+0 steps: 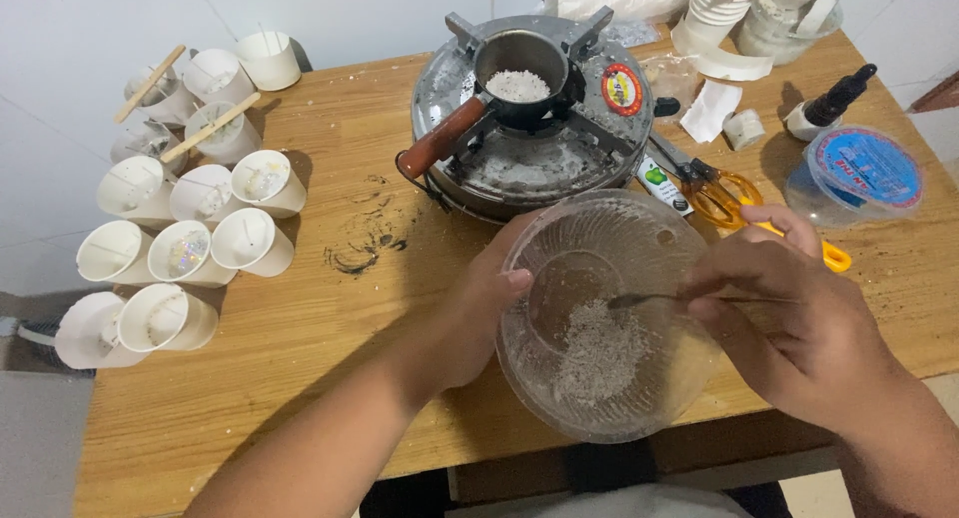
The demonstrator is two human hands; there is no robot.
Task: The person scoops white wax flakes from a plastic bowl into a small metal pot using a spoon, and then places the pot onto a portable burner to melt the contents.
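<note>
- Far left of my wooden table (pixel 300 328), right along the edge, there's a bunch of small white paper cups (pixel 185 253) lying tipped on their sides. A couple near the back have flat wooden sticks (pixel 210 126) resting across them.
- Between the cups and my hands it's bare wood with a dark scorch-looking smudge (pixel 365 250), so that's the open patch on this side.
- My left hand (pixel 479 303) grips the near-left rim of the clear plastic bowl (pixel 599 318), thumb hooked over the edge, fingers under and behind.
- The bowl sits tilted toward me at the front edge of the table, part of it hanging past the edge. There's a heap of whitish grainy flakes (pixel 597 353) in the bottom.
- Behind the bowl, almost touching it, is the round metal stove (pixel 529 113) with a little pot (pixel 519 68) of the same white flakes and a reddish handle sticking out left. Round red-and-yellow sticker on the stove top, right side.
- My right hand (pixel 789 313) is pinched shut on a thin metal spoon (pixel 649 299), its tip down in the flakes.
- Behind that hand: yellow-handled scissors (pixel 714 188), pretty cramped there.
- Far right: a flat round clear tub (pixel 859 173) with a blue-and-red printed lid, plus a dark dropper bottle (pixel 834 100) near the back edge.
</note>
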